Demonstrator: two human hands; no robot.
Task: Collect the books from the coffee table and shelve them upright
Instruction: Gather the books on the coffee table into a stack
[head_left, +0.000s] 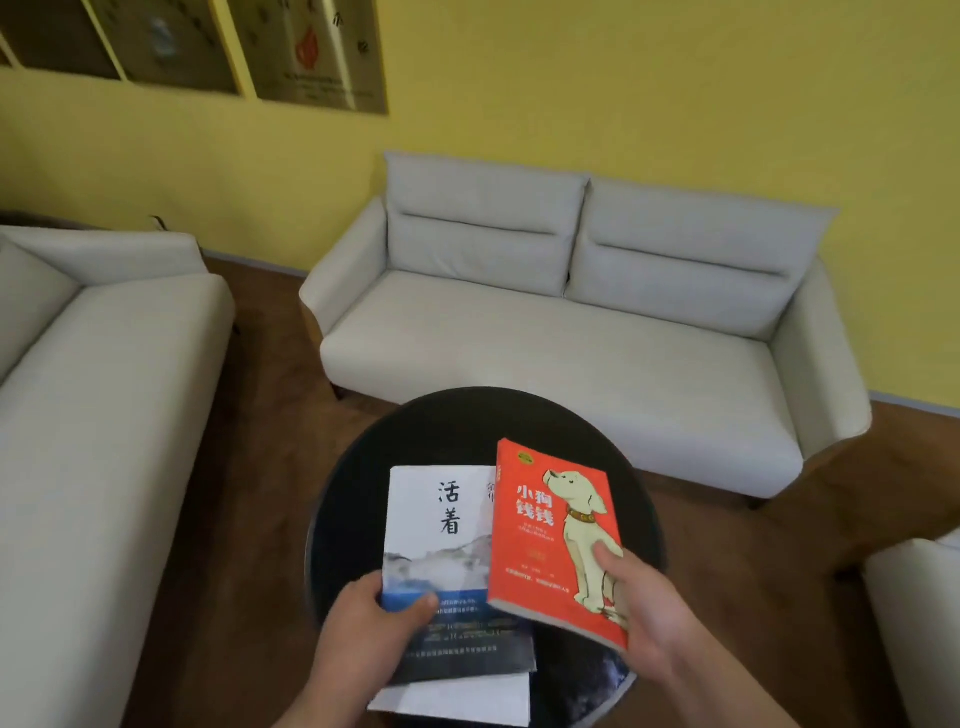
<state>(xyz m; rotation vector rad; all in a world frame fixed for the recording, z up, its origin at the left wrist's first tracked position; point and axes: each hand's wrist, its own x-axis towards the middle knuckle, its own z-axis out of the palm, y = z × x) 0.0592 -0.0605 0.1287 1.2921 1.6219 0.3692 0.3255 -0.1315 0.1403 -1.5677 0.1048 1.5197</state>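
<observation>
Glossy red book (553, 535), round black table (467, 421)

1. coffee table (447, 426): dark, glossy, smooth top.
2. red book (540, 540): smooth paper cover with a slight sheen.
3. white book (431, 519): matt paper cover.
4. sofa (571, 364): pale, matt cloth.
5. floor (260, 467): brown wood.

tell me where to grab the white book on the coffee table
Grip the white book at its near bottom-left corner, coming from the near side, as the left hand does. The red book overlaps its right edge.
</observation>
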